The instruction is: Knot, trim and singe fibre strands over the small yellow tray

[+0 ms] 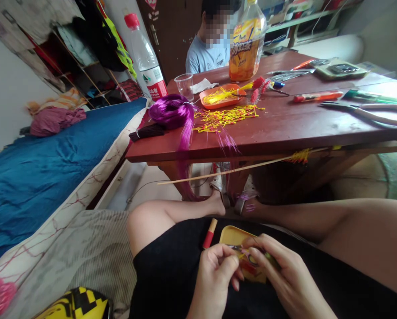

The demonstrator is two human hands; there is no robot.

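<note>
Both hands meet over a shallow yellow tray [229, 231] on my lap. My left hand [218, 268] is closed in a pinch, with a thin yellow strand at its fingertips. My right hand [283, 268] is closed around what look like small scissors [233, 247], their metal tip pointing left and the grip mostly hidden by my fingers. Reddish pieces lie in the tray under my hands, too covered to make out. Just left of the tray, a small tube with a red end and a tan end [210, 233] lies on the black cloth over my lap.
A reddish-brown table [278, 133] ahead bears purple thread [171, 110], yellow stamens [231, 116], an orange dish [223, 96], pliers [367, 110] and bottles. Along its front edge sticks out a thin stick [218, 175]. Someone [205, 55] sits opposite; a blue-covered bed [68, 150] stands left.
</note>
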